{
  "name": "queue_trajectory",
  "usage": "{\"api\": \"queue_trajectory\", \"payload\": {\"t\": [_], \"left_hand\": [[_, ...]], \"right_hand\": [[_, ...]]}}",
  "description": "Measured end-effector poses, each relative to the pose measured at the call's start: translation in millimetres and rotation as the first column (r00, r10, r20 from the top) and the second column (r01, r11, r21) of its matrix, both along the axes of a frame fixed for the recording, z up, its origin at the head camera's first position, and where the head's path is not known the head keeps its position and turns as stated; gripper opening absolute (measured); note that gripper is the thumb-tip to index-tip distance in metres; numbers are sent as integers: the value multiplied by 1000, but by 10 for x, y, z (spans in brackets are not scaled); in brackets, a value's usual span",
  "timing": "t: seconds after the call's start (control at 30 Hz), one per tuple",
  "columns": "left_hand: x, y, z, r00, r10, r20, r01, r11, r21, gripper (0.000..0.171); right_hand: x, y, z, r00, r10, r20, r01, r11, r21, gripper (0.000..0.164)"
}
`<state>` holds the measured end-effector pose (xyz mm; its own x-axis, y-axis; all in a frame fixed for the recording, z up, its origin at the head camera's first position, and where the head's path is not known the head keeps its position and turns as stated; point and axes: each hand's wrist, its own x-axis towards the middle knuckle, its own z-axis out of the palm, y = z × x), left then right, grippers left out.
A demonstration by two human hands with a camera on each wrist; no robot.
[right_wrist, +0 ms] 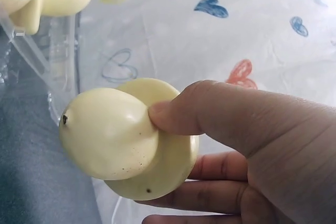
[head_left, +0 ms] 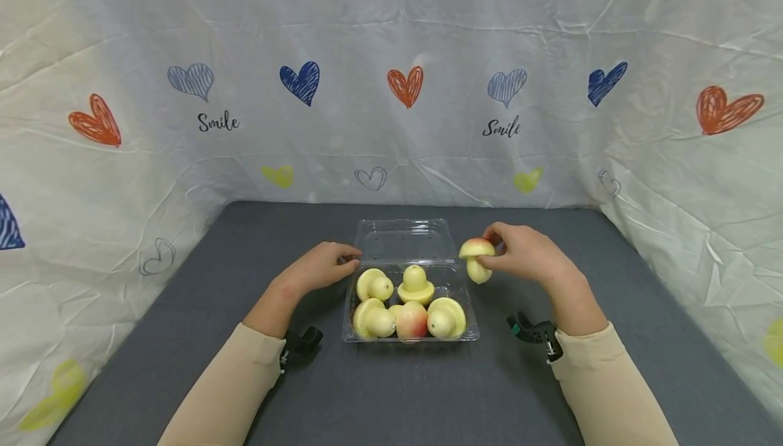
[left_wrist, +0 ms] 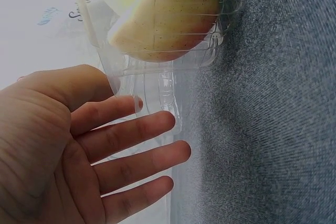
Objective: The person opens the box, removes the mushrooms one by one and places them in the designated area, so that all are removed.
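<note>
Right hand (head_left: 520, 252) pinches a mushroom-shaped piece (head_left: 474, 250) right of a clear box (head_left: 451, 283) holding 5 more pieces (head_left: 414, 286); left hand (head_left: 323, 264), fingers outstretched, touches the box's far left corner, likely steadying it.

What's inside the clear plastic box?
Five yellow mushroom-shaped pieces sit in the clear plastic box, the front middle one showing a reddish cap. Whatever lies directly under them is covered and can't be seen.

The table (head_left: 416, 391) is dark grey, probably cloth-covered. On it sits a clear box (head_left: 380, 340), its lid (head_left: 404, 241) folded back.
</note>
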<state>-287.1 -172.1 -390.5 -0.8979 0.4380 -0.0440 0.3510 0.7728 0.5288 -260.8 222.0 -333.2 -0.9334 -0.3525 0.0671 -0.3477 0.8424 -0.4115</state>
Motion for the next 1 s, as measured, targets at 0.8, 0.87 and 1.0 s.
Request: {"api": "queue_trajectory", "payload": {"t": [0.8,0.87,1.0], "left_hand": [[-5,-16,-28,1000,-2,-5,2,1000,1,41],[-4,-11,-28,1000,-2,-5,2,1000,2,41],[-2,0,-23,1000,-1,-1,1,1000,0,40]], "right_hand": [[-238,42,-319,996,-25,87,17,996,89,44],[-248,35,-339,995,-26,91,17,995,96,45],[-263,34,-376,996,-30,89,21,994,106,45]]}}
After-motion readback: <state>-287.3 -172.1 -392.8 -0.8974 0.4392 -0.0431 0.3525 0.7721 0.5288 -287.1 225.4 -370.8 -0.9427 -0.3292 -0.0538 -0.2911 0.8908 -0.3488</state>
